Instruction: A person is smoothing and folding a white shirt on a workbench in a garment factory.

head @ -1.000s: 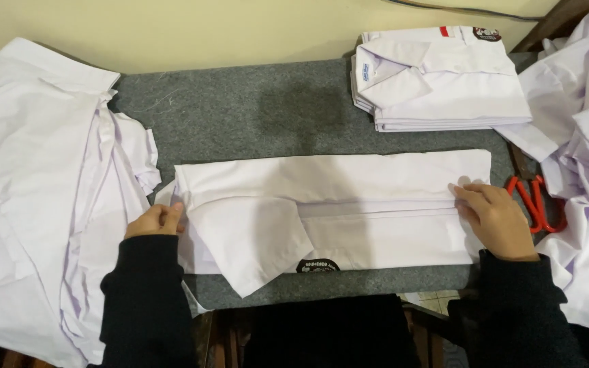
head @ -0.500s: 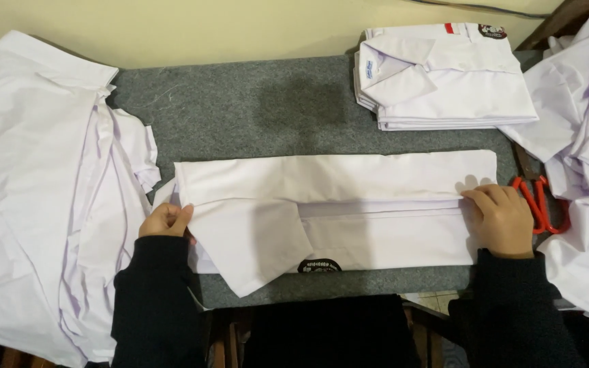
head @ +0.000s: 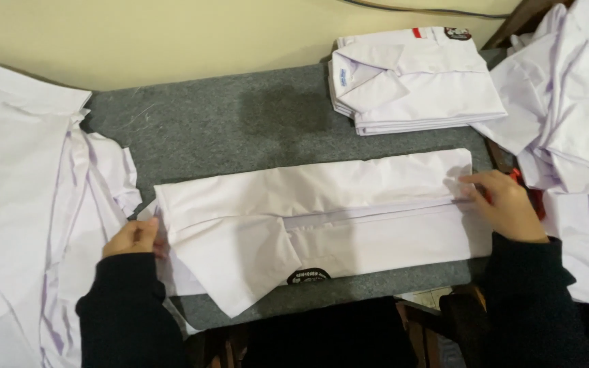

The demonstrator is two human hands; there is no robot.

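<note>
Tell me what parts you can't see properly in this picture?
All in the head view:
- Red thing: mostly hidden behind the right hand and loose white shirts; its kind is unclear.
- Dark round badge on the long folded shirt: too small to make out.
- Left hand: fingertips tucked under the cloth.
- White pile: cut off by the left edge.

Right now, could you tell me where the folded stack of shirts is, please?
The stack sits at the far right of the grey mat, beyond the shirt being folded.

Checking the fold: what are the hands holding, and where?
The white shirt on the grey table: left hand pinches its left end, right hand presses its right end.
</note>
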